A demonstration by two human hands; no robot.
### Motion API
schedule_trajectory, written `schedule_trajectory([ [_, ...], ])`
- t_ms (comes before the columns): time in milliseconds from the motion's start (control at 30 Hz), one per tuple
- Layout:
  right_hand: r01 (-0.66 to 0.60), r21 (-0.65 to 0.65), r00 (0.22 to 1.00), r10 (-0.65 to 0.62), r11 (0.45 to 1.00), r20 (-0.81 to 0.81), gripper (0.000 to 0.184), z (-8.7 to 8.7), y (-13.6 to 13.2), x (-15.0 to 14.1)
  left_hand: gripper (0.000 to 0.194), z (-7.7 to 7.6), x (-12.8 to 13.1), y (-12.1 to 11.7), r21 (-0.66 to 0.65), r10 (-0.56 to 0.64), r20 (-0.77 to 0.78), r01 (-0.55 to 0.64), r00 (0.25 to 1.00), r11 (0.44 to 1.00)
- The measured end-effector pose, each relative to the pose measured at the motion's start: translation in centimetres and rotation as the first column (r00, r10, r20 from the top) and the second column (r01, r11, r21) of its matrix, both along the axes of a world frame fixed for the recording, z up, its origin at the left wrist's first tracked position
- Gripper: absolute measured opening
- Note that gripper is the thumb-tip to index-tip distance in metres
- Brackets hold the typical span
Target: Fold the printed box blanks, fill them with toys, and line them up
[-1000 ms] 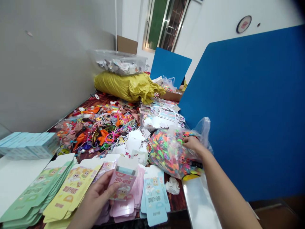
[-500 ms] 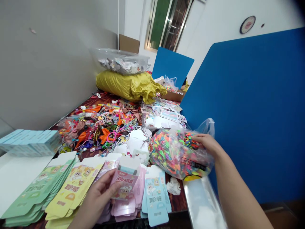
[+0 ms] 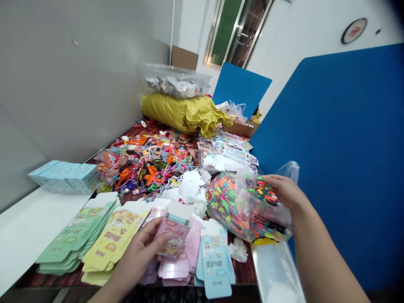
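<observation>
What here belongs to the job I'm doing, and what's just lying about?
Belongs, by the look of it:
- pink box, held in your left hand
- clear bag of colourful pieces, at your right hand

Probably just lying about:
- crumpled white wad
- yellow bundle
- clear bin on that bundle

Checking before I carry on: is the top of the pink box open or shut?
Open. The pink box in the left hand has its pale top flap standing up, not folded down.
</observation>
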State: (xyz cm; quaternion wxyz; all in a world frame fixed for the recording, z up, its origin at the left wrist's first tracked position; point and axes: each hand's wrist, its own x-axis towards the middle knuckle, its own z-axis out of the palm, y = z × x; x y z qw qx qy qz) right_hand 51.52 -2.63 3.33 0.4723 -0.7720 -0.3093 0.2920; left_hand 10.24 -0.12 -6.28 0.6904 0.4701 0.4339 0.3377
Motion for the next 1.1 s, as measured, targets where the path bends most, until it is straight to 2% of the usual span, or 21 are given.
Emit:
schedule_trajectory([
  [100, -0.139, 0.149, 0.989, 0.144, 0.979, -0.021, 0.027, 0.5, 0.6, -5.4, 0.046, 0.4, 0.5, -0.2, 0.016, -0.031, 0.059, 0.030, 0.998, 0.999],
  [167, -0.286, 0.247, 0.956, 0.294, 0.926, 0.003, 0.020, 0.5, 0.9, -10.1, 0.043, 0.6, 0.9, -0.3, 0.026, -0.045, 0.104, 0.042, 0.994, 0.999],
  [267, -0.527, 0.254, 0.848, 0.521, 0.811, 0.095, 0.015, 0.1, 1.3, -16.7, 0.038, 0.7, 1.0, -0.5, 0.040, -0.056, 0.162, 0.051, 0.985, 0.998],
  [367, -0.685, 0.186, 0.724, 0.633, 0.704, 0.274, 0.010, -0.9, 1.9, -21.0, 0.038, 0.7, 0.5, -0.5, 0.069, -0.059, 0.181, 0.047, 0.982, 0.997],
  [500, -0.817, 0.063, 0.554, 0.751, 0.573, 0.358, 0.014, -1.9, 2.9, -23.2, 0.037, 0.3, -0.8, -0.4, 0.081, -0.036, 0.184, 0.021, 0.982, 0.996],
  [633, -0.854, -0.016, 0.482, 0.801, 0.521, 0.355, 0.013, -1.3, 3.6, -24.0, 0.040, -0.2, -1.9, -0.2, 0.049, -0.006, 0.195, -0.004, 0.981, 0.999],
  [733, -0.906, -0.034, 0.396, 0.873, 0.422, 0.284, 0.019, -0.8, 4.8, -24.3, 0.038, -0.3, -2.8, 0.0, 0.064, 0.022, 0.224, -0.038, 0.974, 0.997],
  [767, -0.913, -0.018, 0.388, 0.881, 0.408, 0.271, 0.021, -0.9, 5.6, -24.4, 0.036, -0.2, -3.1, 0.0, 0.076, 0.028, 0.237, -0.048, 0.971, 0.996],
  [800, -0.908, -0.003, 0.401, 0.872, 0.419, 0.281, 0.022, -1.0, 6.6, -24.5, 0.035, -0.2, -3.4, 0.0, 0.081, 0.033, 0.249, -0.054, 0.968, 0.995],
  [833, -0.889, -0.002, 0.433, 0.842, 0.458, 0.322, 0.023, -1.4, 7.8, -24.7, 0.034, -0.2, -3.7, 0.0, 0.074, 0.032, 0.254, -0.053, 0.967, 0.996],
  [900, -0.821, -0.083, 0.461, 0.741, 0.565, 0.488, 0.020, -2.6, 10.7, -25.3, 0.034, -0.1, -4.3, 0.0, 0.046, 0.026, 0.240, -0.039, 0.970, 0.998],
  [933, -0.773, -0.153, 0.435, 0.690, 0.616, 0.579, 0.018, -3.4, 12.3, -25.8, 0.033, 0.0, -4.6, -0.1, 0.042, 0.023, 0.226, -0.033, 0.974, 0.999],
  [967, -0.730, -0.239, 0.367, 0.663, 0.640, 0.653, 0.017, -4.3, 13.8, -26.4, 0.032, 0.1, -4.9, -0.1, 0.044, 0.021, 0.210, -0.031, 0.977, 0.999],
  [1033, -0.683, -0.319, 0.303, 0.652, 0.657, 0.695, 0.019, -6.4, 16.4, -27.9, 0.032, 0.2, -5.6, 0.0, 0.062, 0.026, 0.191, -0.038, 0.981, 0.997],
  [1100, -0.655, -0.344, 0.299, 0.649, 0.673, 0.700, 0.018, -8.3, 18.3, -29.5, 0.032, 0.2, -6.2, 0.3, 0.075, 0.042, 0.193, -0.057, 0.980, 0.996],
])
